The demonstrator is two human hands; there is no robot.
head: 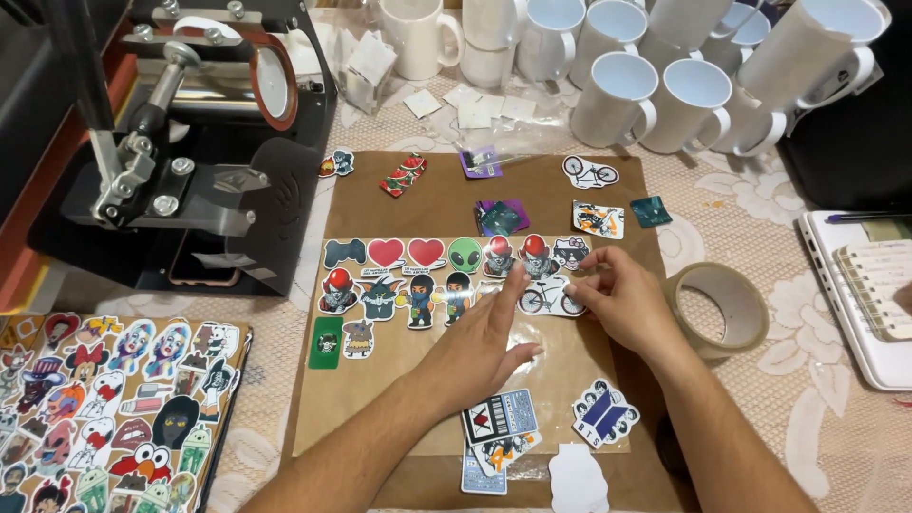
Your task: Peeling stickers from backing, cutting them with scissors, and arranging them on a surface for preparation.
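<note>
My left hand (480, 342) lies flat on a clear plastic sheet (560, 366) over the brown paper mat (437, 195), fingers stretched toward the sticker rows. My right hand (622, 299) pinches the edge of a bicycle sticker (546, 299) at the right end of the lower row. Two rows of stickers run across the mat: a game controller, two red hearts (406, 253), a green alien head (465, 255) and several cartoon figures.
A black mug press (190, 142) stands at the back left. Several white mugs (617, 95) crowd the back. A tape roll (717, 309) lies right of the mat, a sticker-covered board (114, 408) at the front left, a white laptop (860, 304) at the right.
</note>
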